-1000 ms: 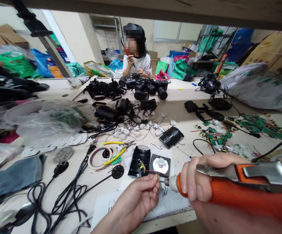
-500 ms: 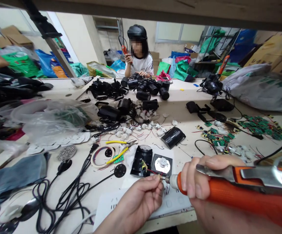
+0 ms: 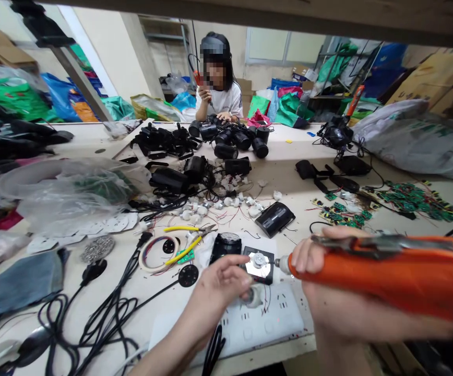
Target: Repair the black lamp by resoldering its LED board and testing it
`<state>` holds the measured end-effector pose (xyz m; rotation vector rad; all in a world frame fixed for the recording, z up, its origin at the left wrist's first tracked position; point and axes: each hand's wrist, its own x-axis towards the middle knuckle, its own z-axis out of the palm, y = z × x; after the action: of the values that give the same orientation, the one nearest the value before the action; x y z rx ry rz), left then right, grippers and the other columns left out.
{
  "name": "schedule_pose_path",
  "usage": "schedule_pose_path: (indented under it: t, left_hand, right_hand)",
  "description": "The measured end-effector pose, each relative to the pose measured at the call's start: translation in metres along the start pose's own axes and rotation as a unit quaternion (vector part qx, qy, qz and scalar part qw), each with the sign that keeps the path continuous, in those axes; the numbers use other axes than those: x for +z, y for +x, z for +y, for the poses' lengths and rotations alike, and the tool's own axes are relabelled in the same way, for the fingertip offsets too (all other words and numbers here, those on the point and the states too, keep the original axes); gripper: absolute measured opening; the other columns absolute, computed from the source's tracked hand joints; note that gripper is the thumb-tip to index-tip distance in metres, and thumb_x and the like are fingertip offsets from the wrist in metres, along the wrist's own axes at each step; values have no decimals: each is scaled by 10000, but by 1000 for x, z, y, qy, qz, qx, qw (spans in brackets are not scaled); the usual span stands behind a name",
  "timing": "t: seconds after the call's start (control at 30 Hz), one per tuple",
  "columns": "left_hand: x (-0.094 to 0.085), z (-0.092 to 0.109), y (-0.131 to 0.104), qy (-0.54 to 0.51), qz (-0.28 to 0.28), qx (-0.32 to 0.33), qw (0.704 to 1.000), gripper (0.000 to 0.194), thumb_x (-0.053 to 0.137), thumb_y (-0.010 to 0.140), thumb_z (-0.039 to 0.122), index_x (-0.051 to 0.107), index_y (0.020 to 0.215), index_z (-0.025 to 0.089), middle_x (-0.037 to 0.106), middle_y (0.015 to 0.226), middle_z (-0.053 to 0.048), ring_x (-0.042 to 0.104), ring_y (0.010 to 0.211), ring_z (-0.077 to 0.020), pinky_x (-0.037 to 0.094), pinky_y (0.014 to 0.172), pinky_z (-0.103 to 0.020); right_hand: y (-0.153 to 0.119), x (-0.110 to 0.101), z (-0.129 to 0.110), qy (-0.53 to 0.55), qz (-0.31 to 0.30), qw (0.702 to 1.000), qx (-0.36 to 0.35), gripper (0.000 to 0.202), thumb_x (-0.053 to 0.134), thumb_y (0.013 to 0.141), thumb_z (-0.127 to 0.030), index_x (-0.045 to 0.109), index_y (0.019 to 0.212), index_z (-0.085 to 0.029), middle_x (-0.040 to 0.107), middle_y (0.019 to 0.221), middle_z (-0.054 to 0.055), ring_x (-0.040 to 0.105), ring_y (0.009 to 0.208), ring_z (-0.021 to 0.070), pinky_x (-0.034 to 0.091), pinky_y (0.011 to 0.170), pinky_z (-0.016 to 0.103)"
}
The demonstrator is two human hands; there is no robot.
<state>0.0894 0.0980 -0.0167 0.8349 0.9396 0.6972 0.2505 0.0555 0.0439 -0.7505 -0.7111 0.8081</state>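
Note:
My right hand is wrapped around an orange electric screwdriver, held level with its tip pointing left. That tip is beside a black square plate carrying a round silver motor. My left hand has its fingers apart, the index finger reaching to the plate's left edge. Behind those fingers stands a black housing, its lower part hidden. A small white part with thin wires lies under my left fingertips, on a white power strip.
Yellow-handled pliers lie across a tape roll. Black cables coil at the left. A curved black cover, loose small motors and green circuit boards are spread beyond. A co-worker sits opposite.
My left hand has moved up from the screwdriver tip, its pinch opened. The screwdriver has risen slightly and now points at the plate. The view has shifted a little.

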Motion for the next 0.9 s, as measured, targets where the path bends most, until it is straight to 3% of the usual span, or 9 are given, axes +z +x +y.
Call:
schedule_pose_path:
  t: [0.07,0.13,0.23,0.3,0.4,0.5,0.73,0.9]
  left_hand:
    - [-8,7,14,146,35,66,986,227,754,708,193,704,917,119,642,656,-6,543,576,-104,419,578,-207]
    - [-10,14,29,289,32,108,951,204,715,725,213,724,913,132,614,618,9,514,555,-112,377,550,-219]
    - [-5,21,44,454,-48,139,879,354,649,740,177,712,1087,154,589,592,32,502,545,-126,347,561,-238]
    - [1,21,50,517,-103,156,835,436,597,722,116,692,1144,169,581,593,37,501,556,-133,324,575,-244]
    - [8,19,54,564,-143,184,792,351,536,705,79,728,980,181,593,637,10,491,589,-141,292,582,-253]
    - [8,16,57,573,-141,185,786,260,531,733,110,718,904,169,617,698,-21,497,623,-151,292,595,-255]
    - [5,13,58,539,-149,165,812,252,551,781,148,714,972,158,613,701,-9,512,618,-143,304,597,-251]
    - [4,12,57,524,-148,168,822,211,563,781,134,713,929,155,599,675,5,500,597,-129,306,595,-244]
  right_hand:
    - [8,-1,13,20,27,998,-47,635,516,756,-852,714,853,-257,629,694,28,559,471,202,465,435,308]
    - [15,-2,23,20,36,998,-53,641,545,727,-861,725,839,-255,638,676,31,554,458,200,446,413,291]
    - [20,-2,31,-5,26,1000,-11,689,562,667,-883,735,810,-232,599,552,33,527,441,201,416,399,272]
    - [21,-1,33,-16,14,1000,4,650,561,695,-846,737,812,-231,590,535,31,520,444,199,408,409,271]
    - [20,2,36,-26,-4,1000,12,624,508,745,-823,737,827,-249,592,542,29,508,430,201,396,407,288]
    - [20,3,38,-41,-11,999,9,673,474,740,-862,736,827,-248,584,526,33,498,414,201,381,396,290]
    - [21,5,41,-50,27,998,2,705,543,682,-876,751,787,-210,580,549,34,517,412,195,400,404,288]
    - [20,5,42,-51,8,999,5,630,579,705,-822,751,803,-224,594,555,29,529,413,204,417,425,299]
